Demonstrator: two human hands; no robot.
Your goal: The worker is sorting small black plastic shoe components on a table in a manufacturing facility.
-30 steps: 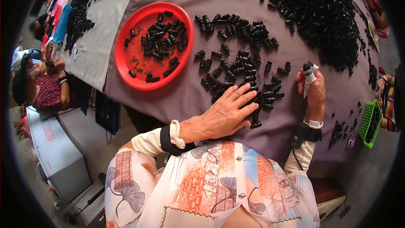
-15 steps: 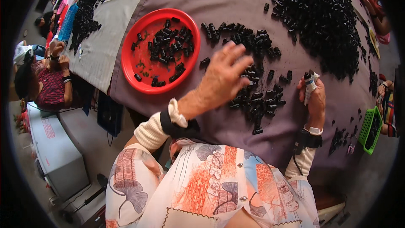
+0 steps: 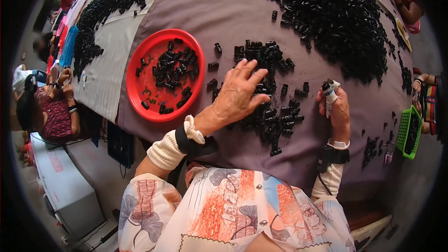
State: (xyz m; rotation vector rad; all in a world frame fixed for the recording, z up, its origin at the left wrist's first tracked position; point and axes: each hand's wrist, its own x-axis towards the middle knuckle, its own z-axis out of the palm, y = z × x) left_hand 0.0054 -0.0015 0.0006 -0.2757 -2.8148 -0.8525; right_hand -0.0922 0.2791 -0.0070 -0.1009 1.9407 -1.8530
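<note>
Sitting far left of the red tray (image 3: 135, 88), another person (image 3: 46, 112) in a dark red patterned top bends over their own work beside the table (image 3: 224, 9). Above the tray, a long band of black parts (image 3: 107, 9) runs along a pale cloth (image 3: 105, 79) that covers the table's left edge. The tray itself lies on the purple cloth and holds a loose cluster of the same small black pieces (image 3: 172, 72), with a few strays near its lower rim.

Just right of the tray, the left hand (image 3: 238, 95) lies palm down, fingers spread and released, resting on a small heap (image 3: 270, 88) of black pieces; whether any piece is caught under the fingers cannot be told. A few single pieces lie between the tray and this heap. The wrist wears a black band over a cream sleeve.

Further right of the tray, past the heap, the right hand (image 3: 337, 107) stands upright and clenched around a small object wrapped in white (image 3: 329, 94), dark at its top; what it is cannot be made out. Well above and right of the tray spreads the big pile (image 3: 336, 14) of black pieces. Farthest right, at the table's edge, sits a green basket (image 3: 405, 133) with black pieces scattered beside it, and another person's arm (image 3: 427, 98) nearby.
</note>
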